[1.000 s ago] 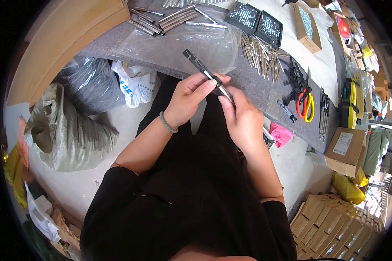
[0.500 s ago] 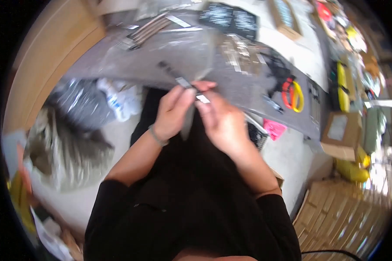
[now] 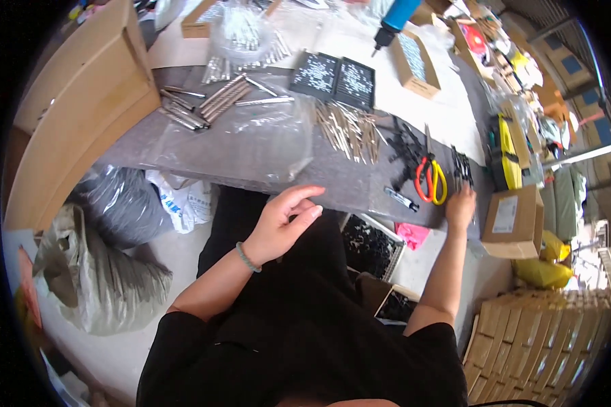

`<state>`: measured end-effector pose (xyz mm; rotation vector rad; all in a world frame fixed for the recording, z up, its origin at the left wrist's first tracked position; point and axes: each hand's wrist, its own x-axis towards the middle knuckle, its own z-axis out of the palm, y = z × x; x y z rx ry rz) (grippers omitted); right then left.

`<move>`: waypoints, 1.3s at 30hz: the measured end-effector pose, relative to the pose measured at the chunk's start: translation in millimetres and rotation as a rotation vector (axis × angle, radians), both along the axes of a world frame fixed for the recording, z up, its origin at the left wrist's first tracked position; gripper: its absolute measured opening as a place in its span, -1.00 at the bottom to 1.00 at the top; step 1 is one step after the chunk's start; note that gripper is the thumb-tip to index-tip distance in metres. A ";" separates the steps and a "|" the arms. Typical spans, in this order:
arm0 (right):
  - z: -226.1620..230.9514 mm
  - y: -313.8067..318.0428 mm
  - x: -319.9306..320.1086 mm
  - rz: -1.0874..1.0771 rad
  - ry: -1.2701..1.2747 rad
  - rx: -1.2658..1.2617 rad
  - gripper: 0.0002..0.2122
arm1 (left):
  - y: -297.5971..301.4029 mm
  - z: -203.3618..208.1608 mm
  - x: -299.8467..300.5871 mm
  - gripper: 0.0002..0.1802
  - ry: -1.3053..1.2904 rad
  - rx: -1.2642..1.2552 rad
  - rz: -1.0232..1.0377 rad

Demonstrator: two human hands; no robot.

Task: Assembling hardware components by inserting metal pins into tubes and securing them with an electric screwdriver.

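Note:
My left hand [image 3: 282, 224] hovers over my lap just below the table edge, fingers apart and empty. My right hand [image 3: 460, 203] is stretched out to the right end of the grey table mat [image 3: 346, 183]. Its fingers rest beside a small heap of black parts [image 3: 461, 168], and I cannot see whether it grips anything. A short black piece [image 3: 400, 199] and scissors with red and yellow handles [image 3: 431, 180] lie just left of that hand. A fan of thin metal pins [image 3: 349, 125] lies further back on the mat.
A clear plastic bag [image 3: 265, 142], metal rods [image 3: 217, 98] and two black trays [image 3: 332, 74] lie on the table. A cardboard box [image 3: 516, 220] stands at the right, and a tray of black parts [image 3: 370, 247] under the edge. Grey sacks [image 3: 108, 271] sit on the floor at left.
Both hands were together holding a thin dark rod in front of me. They have parted: the right hand reached out to the table's right end, the left is now empty.

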<state>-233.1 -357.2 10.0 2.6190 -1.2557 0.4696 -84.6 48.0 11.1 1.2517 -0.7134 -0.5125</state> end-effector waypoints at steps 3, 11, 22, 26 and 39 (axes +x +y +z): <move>0.8 -3.6 16.3 0.111 -0.108 -0.084 -0.64 | 11.3 4.6 10.6 -0.70 -0.125 0.066 0.147; 46.1 157.3 128.5 0.812 -0.336 0.016 -0.77 | 39.9 15.8 172.3 -0.83 -0.916 1.034 0.911; 20.4 145.3 139.1 0.784 -0.432 -0.049 -0.81 | 39.5 24.1 179.6 -0.80 -1.177 0.855 0.819; 33.5 80.0 131.0 0.390 -0.195 0.155 -0.81 | 15.0 18.8 134.2 -0.77 -0.514 0.486 0.573; 45.0 171.4 225.4 0.974 -0.292 0.233 -0.78 | -0.2 -13.6 102.8 -0.83 0.262 -0.130 0.188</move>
